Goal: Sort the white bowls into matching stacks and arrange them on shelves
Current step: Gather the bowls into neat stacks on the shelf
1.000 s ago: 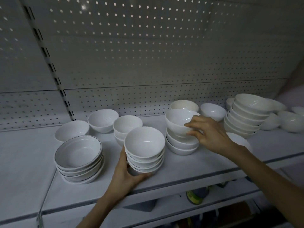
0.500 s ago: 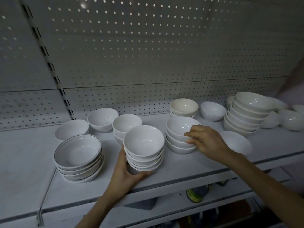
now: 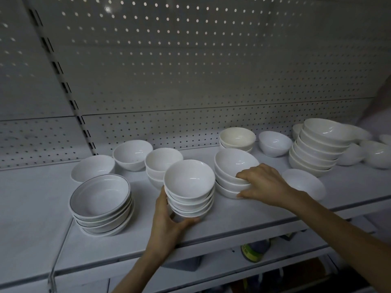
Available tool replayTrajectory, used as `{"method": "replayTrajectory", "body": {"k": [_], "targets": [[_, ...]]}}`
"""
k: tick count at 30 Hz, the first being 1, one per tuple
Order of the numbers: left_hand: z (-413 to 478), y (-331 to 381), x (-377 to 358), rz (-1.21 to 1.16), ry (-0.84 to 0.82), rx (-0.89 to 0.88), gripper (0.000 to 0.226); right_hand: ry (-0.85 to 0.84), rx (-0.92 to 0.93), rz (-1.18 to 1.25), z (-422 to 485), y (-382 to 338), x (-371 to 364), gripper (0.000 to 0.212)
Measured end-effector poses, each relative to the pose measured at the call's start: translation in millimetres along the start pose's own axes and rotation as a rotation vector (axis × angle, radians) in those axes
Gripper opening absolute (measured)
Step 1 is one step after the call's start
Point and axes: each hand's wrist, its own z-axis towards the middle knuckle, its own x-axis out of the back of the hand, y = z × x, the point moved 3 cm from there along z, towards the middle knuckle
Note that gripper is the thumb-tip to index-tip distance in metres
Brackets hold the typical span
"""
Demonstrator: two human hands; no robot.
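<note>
White shelf (image 3: 243,225): left hand (image 3: 167,224) grips front stack (image 3: 189,188) near edge; right hand (image 3: 264,183) clasps neighbouring stack (image 3: 232,170).

No legible text, label, brand, number or sign is found anywhere in view. The only item bearing print is a round container with a yellow-green printed band (image 3: 252,252) on the lower shelf, at about 5 o'clock in the frame; its markings are too small and too blurred to read. The white ceramic bowls carry no visible marks on their exposed surfaces, and the grey perforated metal back panel (image 3: 190,70) shows holes only.
</note>
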Motion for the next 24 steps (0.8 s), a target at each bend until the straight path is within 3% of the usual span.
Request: {"method": "replayTrajectory", "body": {"k": [11, 18, 21, 24], "targets": [[24.3, 2.0, -25.8, 0.047, 0.057, -0.089, 0.103, -0.008, 0.013, -0.016, -2.0, 14.4, 1.0, 0.040], [39.1, 2.1, -45.3, 0.036, 0.070, -0.080, 0.101, -0.054, 0.000, 0.005, -8.6, 29.0, -1.4, 0.024], [43.9, 7.3, -55.9, 0.008, 0.094, -0.106, 0.096, -0.099, -0.027, 0.113, -13.4, 37.7, -7.1, 0.045], [49.9, 7.0, -65.2, -0.017, 0.122, -0.107, 0.096, 0.064, -0.110, 0.435, -17.7, 42.4, -5.9, 0.061]]}}
